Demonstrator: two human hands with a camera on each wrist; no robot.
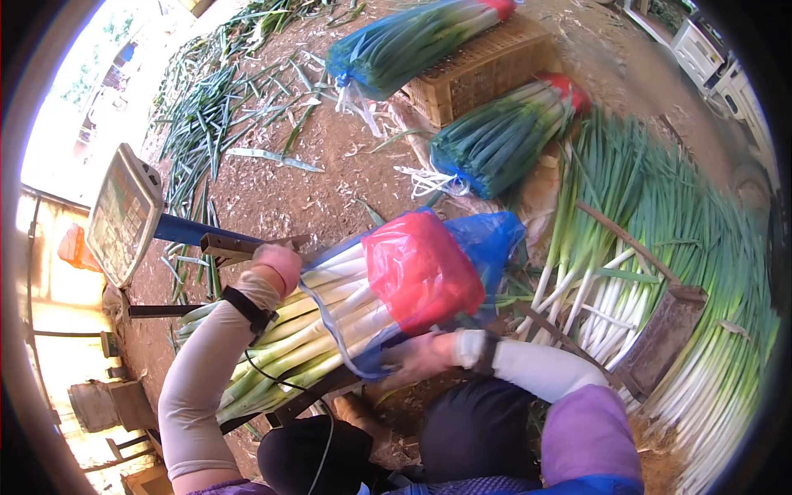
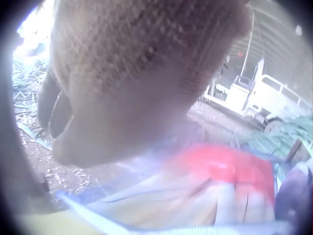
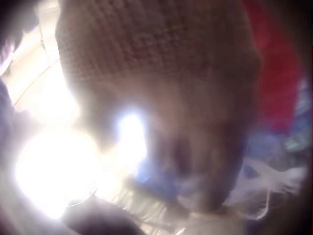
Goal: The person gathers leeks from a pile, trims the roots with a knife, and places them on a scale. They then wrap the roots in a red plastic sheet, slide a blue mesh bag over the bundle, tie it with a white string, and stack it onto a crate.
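Note:
A large bundle of leeks (image 1: 330, 330) lies slanted in front of me, its white ends covered by a red plastic bag (image 1: 425, 268) with blue plastic (image 1: 491, 239) beside it. A pale strap (image 1: 326, 313) crosses over the stalks. My gloved left hand (image 1: 279, 266) is at the bundle's far edge, right by the strap's upper end; its fingertips are hidden in the head view. In the left wrist view this hand (image 2: 132, 93) hangs above the strap (image 2: 98, 220). My right hand (image 1: 421, 356), blurred, reaches with fingers extended along the near edge, close to the strap's lower end.
A scale (image 1: 128, 214) stands at the left on a blue post. Two bagged leek bundles (image 1: 412, 45) (image 1: 507, 136) lie beyond, one on a brown crate (image 1: 478, 70). Loose leeks (image 1: 660, 272) cover the right side, with a wooden frame part (image 1: 660, 342) before them. Leaf scraps (image 1: 198, 124) litter the ground.

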